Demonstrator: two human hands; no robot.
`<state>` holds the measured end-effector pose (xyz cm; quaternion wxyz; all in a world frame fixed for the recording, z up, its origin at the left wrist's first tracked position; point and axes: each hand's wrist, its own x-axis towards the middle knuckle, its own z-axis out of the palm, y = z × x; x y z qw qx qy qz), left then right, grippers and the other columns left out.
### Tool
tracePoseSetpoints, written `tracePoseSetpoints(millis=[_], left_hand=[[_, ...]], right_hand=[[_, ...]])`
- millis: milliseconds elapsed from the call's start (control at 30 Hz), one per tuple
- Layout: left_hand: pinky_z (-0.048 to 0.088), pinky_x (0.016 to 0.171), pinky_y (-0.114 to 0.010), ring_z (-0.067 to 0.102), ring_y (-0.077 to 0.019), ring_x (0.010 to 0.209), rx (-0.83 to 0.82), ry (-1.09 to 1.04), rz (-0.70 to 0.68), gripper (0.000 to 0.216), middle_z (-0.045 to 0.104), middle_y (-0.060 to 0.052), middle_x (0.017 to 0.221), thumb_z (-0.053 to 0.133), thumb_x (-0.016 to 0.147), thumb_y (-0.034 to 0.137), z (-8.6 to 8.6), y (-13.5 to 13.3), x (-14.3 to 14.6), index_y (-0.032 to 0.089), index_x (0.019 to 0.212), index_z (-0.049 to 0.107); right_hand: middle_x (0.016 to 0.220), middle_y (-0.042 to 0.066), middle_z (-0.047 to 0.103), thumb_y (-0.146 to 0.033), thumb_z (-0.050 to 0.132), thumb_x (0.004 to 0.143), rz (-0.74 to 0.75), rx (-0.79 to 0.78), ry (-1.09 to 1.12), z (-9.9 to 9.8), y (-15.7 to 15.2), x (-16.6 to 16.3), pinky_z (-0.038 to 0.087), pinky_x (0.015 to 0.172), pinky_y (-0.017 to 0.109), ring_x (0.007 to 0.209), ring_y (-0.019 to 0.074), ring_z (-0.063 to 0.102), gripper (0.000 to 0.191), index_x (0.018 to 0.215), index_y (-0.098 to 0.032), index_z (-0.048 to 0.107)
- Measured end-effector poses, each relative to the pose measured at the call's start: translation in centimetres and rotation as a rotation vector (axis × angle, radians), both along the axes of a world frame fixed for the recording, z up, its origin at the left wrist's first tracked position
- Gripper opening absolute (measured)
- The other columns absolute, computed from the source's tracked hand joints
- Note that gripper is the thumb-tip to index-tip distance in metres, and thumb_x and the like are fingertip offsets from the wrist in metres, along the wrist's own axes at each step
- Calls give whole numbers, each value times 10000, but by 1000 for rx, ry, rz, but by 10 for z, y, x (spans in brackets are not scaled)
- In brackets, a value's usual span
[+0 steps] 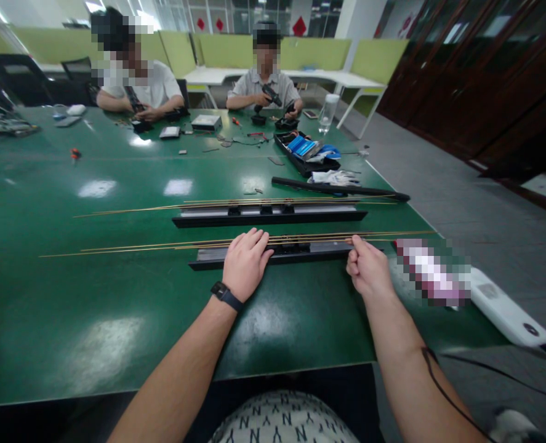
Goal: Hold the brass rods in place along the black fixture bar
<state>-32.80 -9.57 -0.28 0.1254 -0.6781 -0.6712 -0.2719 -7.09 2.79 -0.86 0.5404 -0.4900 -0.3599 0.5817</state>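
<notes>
A long black rail (300, 252) lies across the green table (92, 295) in front of me, with several thin brass rods (138, 246) laid along it. My left hand (245, 261) rests flat on the rail and rods, fingers together and stretched out. My right hand (367, 267) is closed in a pinch on the rods near the rail's right end. A second black rail (268, 215) with more brass rods (162, 206) lies just behind.
A black bar (341, 189), white gloves (335, 177) and a black tray (300, 151) of parts lie at the far right. A white device (508, 311) sits at the table's right corner. Two other people work at the far side with tools.
</notes>
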Motion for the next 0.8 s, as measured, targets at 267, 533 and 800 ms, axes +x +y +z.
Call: tracePoseSetpoints(millis=[267,533,800], left_hand=[[429,1143,-447,590,-270,1328,2,6,1,353,680,-109,1360,587,999,311,0,0,0,166,1316,635],[434,1137,-446,586,-268,1332,0,4,0,351,678,-102,1365,582,1003,315,-1,0,0,176,1322,629],[431,1144,-458,585,-274,1334,-6,-4,-1,350,675,-107,1369,574,1002,318,0,0,0,193,1323,635]], right_hand=[[456,-73,486,-436,821,794,-25,8,-19,0,2,2,220,264,149,271,42,332,307,831,-169,674],[448,-62,504,-465,828,776,28,-23,-36,0,-1,-1,209,258,155,267,44,330,348,868,-151,708],[449,-74,486,-477,860,741,149,-31,-23,0,-3,-4,210,262,145,267,37,322,379,849,-158,686]])
